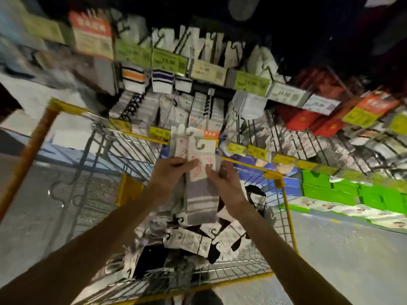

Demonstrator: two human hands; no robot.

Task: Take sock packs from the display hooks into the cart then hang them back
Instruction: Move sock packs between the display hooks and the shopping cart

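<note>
Left hand and right hand are pinching packs upright over the cart, facing the rack. Probably rehanging; next calls for hooking hangers onto it.

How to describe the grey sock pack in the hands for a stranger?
Find the yellow-rimmed wire cart. Above its pile of packs, the left hand and right hand hold the sock pack upright. Its grey, pale-striped sock below a pink-printed card sets it apart.
</note>
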